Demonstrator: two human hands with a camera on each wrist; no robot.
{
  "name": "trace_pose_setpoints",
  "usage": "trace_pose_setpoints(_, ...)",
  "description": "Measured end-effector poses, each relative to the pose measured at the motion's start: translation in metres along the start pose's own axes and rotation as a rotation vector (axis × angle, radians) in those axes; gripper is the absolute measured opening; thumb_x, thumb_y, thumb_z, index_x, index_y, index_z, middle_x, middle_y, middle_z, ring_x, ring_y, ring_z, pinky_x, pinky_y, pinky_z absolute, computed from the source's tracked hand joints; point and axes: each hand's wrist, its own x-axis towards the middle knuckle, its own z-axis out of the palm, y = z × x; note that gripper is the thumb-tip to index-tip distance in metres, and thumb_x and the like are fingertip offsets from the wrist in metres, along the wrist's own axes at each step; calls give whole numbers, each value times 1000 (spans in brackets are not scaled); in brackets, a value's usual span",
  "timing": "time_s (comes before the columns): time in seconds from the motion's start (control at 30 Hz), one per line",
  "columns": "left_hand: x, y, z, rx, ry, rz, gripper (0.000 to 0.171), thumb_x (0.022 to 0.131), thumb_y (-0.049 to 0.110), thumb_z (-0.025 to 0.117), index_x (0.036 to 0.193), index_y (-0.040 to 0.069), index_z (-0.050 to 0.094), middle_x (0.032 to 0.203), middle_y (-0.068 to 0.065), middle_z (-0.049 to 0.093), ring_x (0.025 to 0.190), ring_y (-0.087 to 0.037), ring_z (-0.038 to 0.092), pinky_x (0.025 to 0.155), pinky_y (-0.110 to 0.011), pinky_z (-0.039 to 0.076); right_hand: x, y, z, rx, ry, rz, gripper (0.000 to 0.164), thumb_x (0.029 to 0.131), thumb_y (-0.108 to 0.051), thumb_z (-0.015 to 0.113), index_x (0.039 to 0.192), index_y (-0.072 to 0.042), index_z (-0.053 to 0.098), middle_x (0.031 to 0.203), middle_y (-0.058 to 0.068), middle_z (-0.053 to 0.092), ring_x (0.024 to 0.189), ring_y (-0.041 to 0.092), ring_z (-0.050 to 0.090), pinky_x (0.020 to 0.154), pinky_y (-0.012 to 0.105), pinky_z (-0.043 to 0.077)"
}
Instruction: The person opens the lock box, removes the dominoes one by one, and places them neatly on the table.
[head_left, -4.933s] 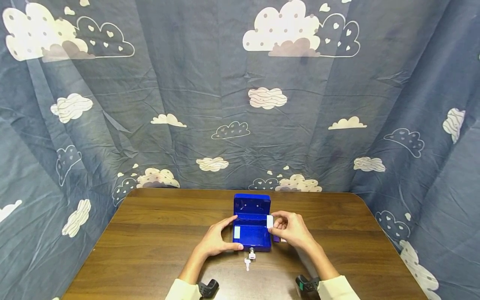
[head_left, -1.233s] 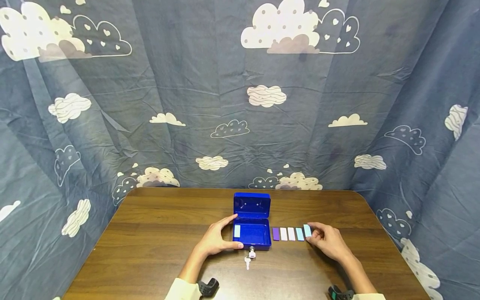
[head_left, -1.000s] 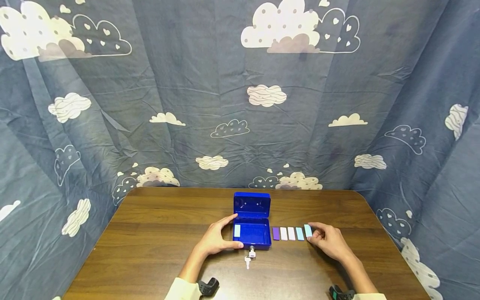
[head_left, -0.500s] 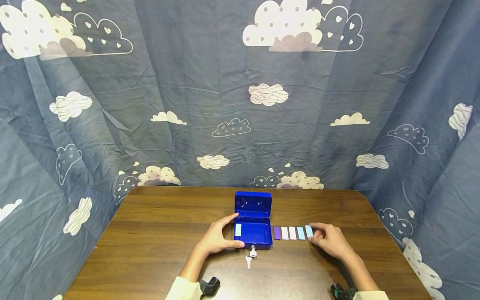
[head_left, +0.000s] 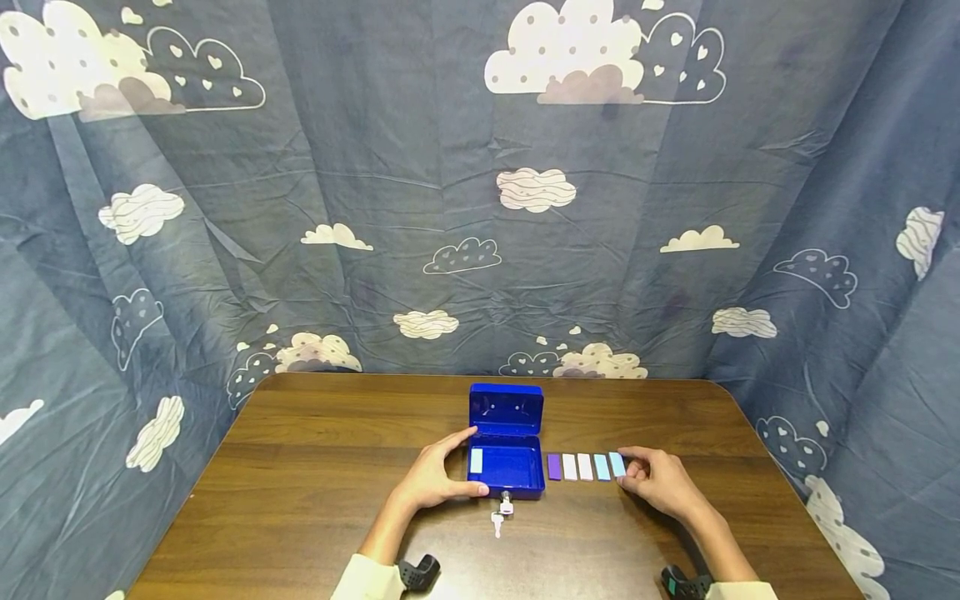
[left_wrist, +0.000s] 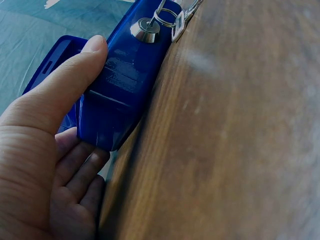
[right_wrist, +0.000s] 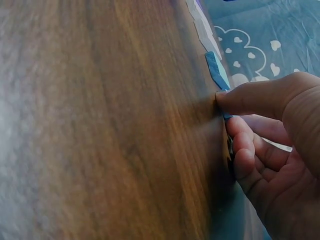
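My left hand (head_left: pixel 431 479) grips the left side of a blue metal cash box (head_left: pixel 525 492), thumb at the front left corner and fingers toward the back. In the left wrist view, the thumb lies over the top edge near the lock (left_wrist: pixel 145 30). The lid (head_left: pixel 506 410) stands raised, and one pale blue block (head_left: pixel 476 461) lies inside at the left. At the right end of a row of blocks, my right hand (head_left: pixel 660 482) pinches a light blue block (head_left: pixel 617 464) by its ends between thumb and fingers. In the right wrist view, that block is mostly hidden by the fingers.
Left of the pinched block lie another light blue block (head_left: pixel 602 467), two whitish blocks (head_left: pixel 577 467) and a purple block (head_left: pixel 553 467) by the box. Keys (head_left: pixel 498 522) hang from the lock at the box's front. A patterned curtain (head_left: pixel 480 208) rises behind the brown table (head_left: pixel 337 417).
From the box's right edge, where it held a pale block, my right hand has moved right to the row's end. Lately the light blue block has straightened into line. My left hand stays put.
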Motion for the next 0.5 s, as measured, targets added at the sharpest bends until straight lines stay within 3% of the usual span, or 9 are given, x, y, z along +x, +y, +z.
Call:
trace_pose_setpoints(0.27, 0, 0, 2, -1, 0, 4, 99, 70, 50, 93, 154, 24, 49, 152, -11, 56, 141, -30, 53, 117, -54, 43, -3, 0, -2, 8, -12, -7, 56, 80, -11, 83, 130, 5, 64, 78, -3, 64, 65, 2, 53, 60, 19, 44)
trace_pose_setpoints(0.5, 0, 1, 1, -1, 0, 2, 99, 70, 50, 93, 155, 23, 48, 152, -12, 56, 141, -30, 52, 117, -54, 43, -8, -1, -1, 48, 31, 15, 57, 81, -11, 85, 131, 3, 62, 83, 1, 64, 67, 2, 54, 61, 18, 45)
